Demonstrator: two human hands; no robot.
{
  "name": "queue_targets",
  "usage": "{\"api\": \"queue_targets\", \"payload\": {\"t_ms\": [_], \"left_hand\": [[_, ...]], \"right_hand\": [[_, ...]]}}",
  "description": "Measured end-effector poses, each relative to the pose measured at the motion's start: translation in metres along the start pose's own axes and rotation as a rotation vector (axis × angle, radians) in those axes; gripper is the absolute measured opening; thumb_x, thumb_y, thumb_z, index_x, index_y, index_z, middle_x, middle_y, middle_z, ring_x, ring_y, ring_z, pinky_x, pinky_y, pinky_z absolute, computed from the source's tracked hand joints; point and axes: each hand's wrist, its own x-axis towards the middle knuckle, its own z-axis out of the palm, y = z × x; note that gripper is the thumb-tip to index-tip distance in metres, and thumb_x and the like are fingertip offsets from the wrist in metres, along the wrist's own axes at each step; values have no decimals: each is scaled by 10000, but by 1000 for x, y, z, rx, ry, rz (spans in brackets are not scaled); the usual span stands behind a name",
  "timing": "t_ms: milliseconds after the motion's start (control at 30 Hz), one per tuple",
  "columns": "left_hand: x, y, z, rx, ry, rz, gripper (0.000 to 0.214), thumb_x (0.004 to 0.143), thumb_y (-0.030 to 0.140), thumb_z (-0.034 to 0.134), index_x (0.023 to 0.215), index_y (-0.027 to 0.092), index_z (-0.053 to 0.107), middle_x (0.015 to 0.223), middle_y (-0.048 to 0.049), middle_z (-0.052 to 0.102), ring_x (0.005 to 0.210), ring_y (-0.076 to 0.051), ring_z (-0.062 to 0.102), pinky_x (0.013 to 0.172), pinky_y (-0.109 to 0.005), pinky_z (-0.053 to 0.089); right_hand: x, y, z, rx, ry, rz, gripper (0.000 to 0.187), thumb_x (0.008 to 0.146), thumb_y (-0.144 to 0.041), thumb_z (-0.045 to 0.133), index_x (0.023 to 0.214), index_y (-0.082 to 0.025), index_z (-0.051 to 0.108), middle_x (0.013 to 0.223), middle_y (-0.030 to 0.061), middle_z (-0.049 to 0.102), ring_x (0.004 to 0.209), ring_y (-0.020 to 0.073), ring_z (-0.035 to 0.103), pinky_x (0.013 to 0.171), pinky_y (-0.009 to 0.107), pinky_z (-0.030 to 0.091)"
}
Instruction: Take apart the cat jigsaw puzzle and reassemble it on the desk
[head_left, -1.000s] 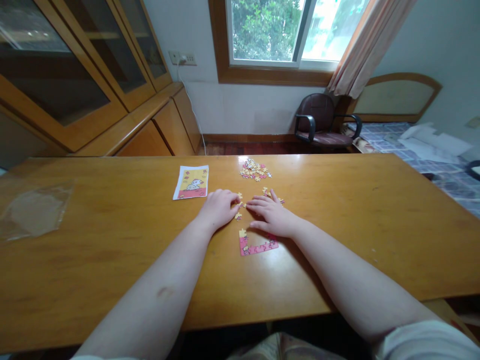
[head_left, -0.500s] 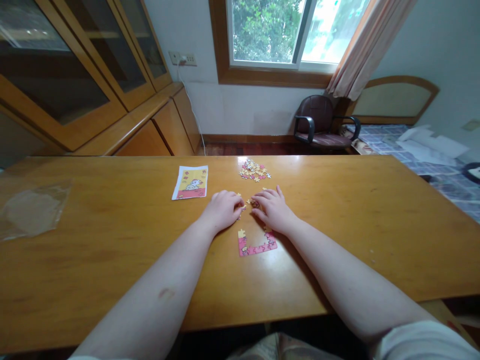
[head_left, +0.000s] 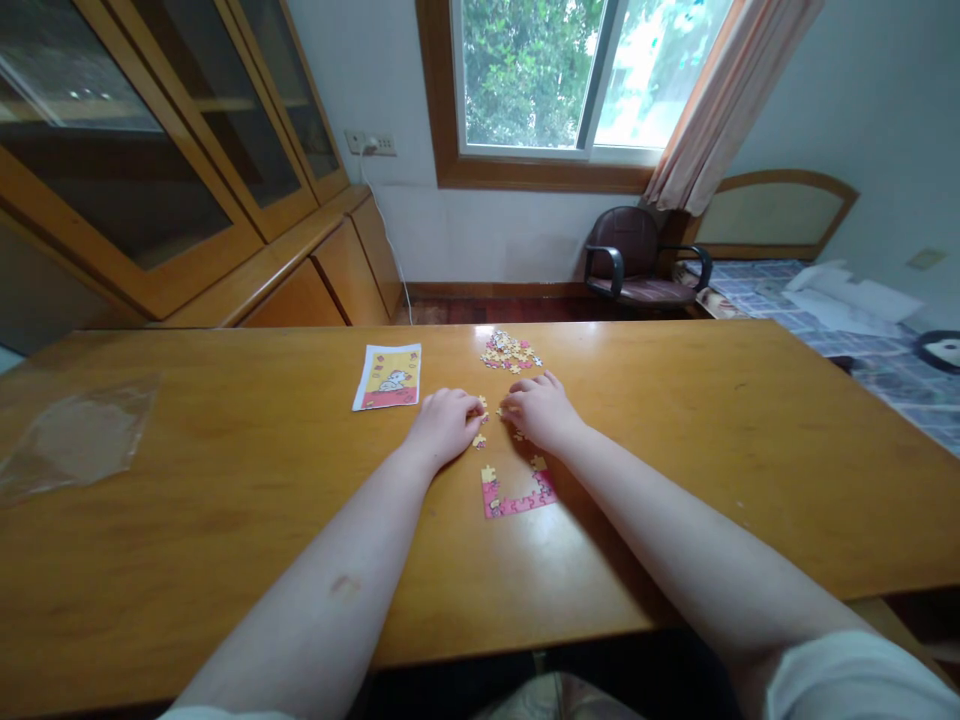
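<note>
My left hand (head_left: 444,428) rests curled on the wooden table (head_left: 225,540), its fingertips at a few loose jigsaw pieces (head_left: 481,418). My right hand (head_left: 541,412) faces it from the other side, fingers bent down among the small pieces. Whether either hand pinches a piece is hidden. Nearer me lies a pink-and-yellow joined puzzle section (head_left: 517,495), an L-shaped border with a loose piece (head_left: 538,463) at its far end. Beyond my hands is a heap of puzzle pieces (head_left: 509,351). A printed picture card (head_left: 387,377) lies left of them.
A clear plastic bag (head_left: 79,437) lies flat at the table's left. Wooden glass-fronted cabinets (head_left: 172,150) stand behind the far edge, with a dark office chair (head_left: 637,262) under the window and a bed with papers (head_left: 847,300) at right.
My hands have drawn closer together, and my right hand's fingers are more curled. The right hand has moved off the puzzle section's far end. The whole view has shifted slightly downward.
</note>
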Motion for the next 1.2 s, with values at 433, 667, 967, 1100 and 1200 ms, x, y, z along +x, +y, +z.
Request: {"api": "queue_targets", "payload": {"t_ms": [433, 667, 967, 1100, 1200], "left_hand": [[1, -3, 4, -9, 19, 8, 155, 855, 284, 564, 902, 240, 705, 931, -42, 702, 902, -234, 591, 817, -356, 440], [2, -3, 5, -11, 15, 5, 156, 851, 279, 562, 895, 230, 703, 935, -40, 704, 903, -231, 591, 817, -355, 442], [1, -2, 6, -26, 16, -9, 156, 845, 290, 571, 892, 224, 705, 924, -43, 700, 907, -235, 595, 830, -363, 454], [3, -6, 6, -99, 46, -32, 170, 845, 287, 561, 912, 215, 699, 963, -51, 695, 940, -233, 601, 858, -353, 465], [4, -14, 5, -143, 151, -142, 205, 851, 222, 512, 954, 196, 687, 998, -66, 687, 973, -231, 608, 898, -354, 467]], "right_hand": [[11, -3, 10, 107, -20, -51, 159, 881, -314, 613, 892, -229, 748, 966, 58, 714, 967, 235, 554, 955, 372, 358], [14, -6, 17, 113, -13, -26, 200, 894, -370, 615, 906, -234, 761, 976, 61, 710, 976, 224, 545, 933, 373, 339], [11, -5, 19, 131, 40, -38, 133, 850, -344, 669, 849, -263, 775, 943, 41, 707, 963, 229, 537, 949, 387, 323], [9, -4, 19, 157, 84, -33, 153, 868, -320, 633, 871, -241, 764, 963, 56, 701, 961, 227, 542, 959, 392, 327], [7, -1, 19, 189, 128, -25, 192, 895, -282, 574, 929, -220, 752, 992, 68, 700, 949, 222, 547, 946, 389, 342]]}}
